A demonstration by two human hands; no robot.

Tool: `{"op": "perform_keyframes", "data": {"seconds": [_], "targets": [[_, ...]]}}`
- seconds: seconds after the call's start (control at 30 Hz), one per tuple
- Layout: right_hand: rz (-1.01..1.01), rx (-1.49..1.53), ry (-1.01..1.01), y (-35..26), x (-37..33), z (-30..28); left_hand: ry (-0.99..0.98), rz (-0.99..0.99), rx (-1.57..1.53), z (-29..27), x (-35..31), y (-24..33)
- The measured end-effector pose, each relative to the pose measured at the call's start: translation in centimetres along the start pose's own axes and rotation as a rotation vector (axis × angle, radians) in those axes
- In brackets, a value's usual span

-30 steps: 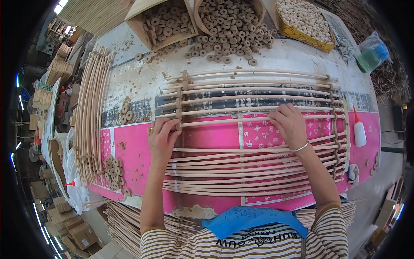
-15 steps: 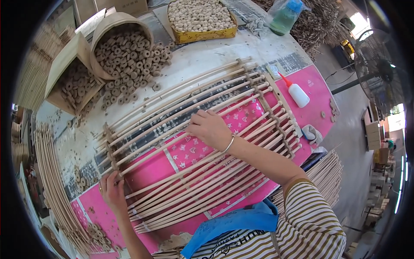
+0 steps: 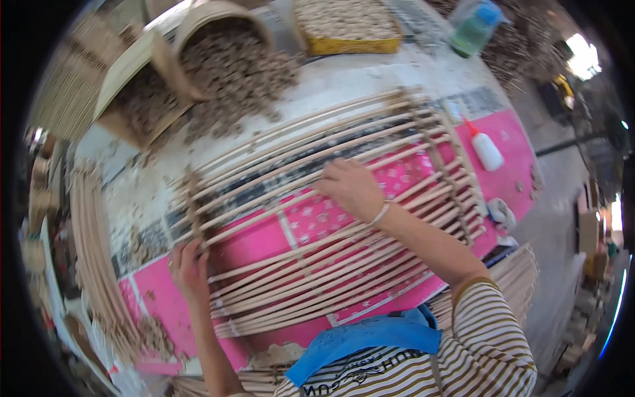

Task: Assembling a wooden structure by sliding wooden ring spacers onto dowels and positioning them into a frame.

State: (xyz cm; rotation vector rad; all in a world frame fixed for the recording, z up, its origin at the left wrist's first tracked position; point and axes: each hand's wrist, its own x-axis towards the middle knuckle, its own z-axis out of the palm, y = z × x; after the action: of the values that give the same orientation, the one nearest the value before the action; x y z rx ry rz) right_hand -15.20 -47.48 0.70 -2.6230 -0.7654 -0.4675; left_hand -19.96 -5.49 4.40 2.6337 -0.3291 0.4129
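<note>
A frame of long, thin wooden rods (image 3: 297,266) lies across the table, its rods threaded through rows of small brown wooden rings at both ends. My left hand (image 3: 190,270) is closed at the left end of one wooden rod (image 3: 259,218), beside the left row of rings (image 3: 193,205). Farther along, my right hand (image 3: 354,190) bends over the rods near the middle, its fingers closed round what looks like the same rod. The fingertips are partly hidden and the picture is blurred. At the right, the rod ends pass through another row of rings (image 3: 438,159).
Brown rings (image 3: 245,79) spill from a tipped round container (image 3: 188,33) at the back left. A yellow box (image 3: 354,45) of pale beads stands behind. A red-tipped white glue bottle (image 3: 488,152) and a cloth (image 3: 503,215) lie right. More rods (image 3: 99,245) lean at left.
The whole view has shifted, so the table and hands appear farther right, and the picture is now blurred. Both hands keep nearly the same places on the rods.
</note>
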Motion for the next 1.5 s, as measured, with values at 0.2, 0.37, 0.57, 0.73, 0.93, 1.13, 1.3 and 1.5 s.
{"op": "perform_keyframes", "data": {"seconds": [0.2,0.37,0.57,0.73,0.93,1.13,1.3,1.5], "targets": [[0.086,0.086,-0.006,-0.2,0.1,-2.2,-0.019,-0.027,0.068,1.2,0.6,0.9],[0.103,0.212,0.01,-1.6,-0.2,-5.1,0.08,-0.065,0.056,-0.4,-0.1,-1.5],[0.038,0.328,-0.259,-3.0,-2.4,-6.1,0.221,-0.406,0.05,-3.2,0.0,-10.4],[0.081,0.371,-0.322,-3.8,-2.6,-6.3,0.11,-0.347,0.178,-3.8,0.9,-13.0],[0.066,0.357,-0.317,-4.5,-3.0,-5.9,0.145,-0.383,0.231,-2.8,0.2,-14.6],[0.106,0.335,-0.29,-5.3,-3.1,-6.8,0.151,-0.462,0.234,-3.0,0.9,-15.2],[0.188,0.418,-0.252,-5.8,-2.2,-7.8,0.106,-0.516,0.23,-3.8,1.0,-16.3],[0.238,0.439,-0.179,-5.0,-1.7,-7.4,0.165,-0.475,0.13,-3.1,0.7,-15.6]]}}
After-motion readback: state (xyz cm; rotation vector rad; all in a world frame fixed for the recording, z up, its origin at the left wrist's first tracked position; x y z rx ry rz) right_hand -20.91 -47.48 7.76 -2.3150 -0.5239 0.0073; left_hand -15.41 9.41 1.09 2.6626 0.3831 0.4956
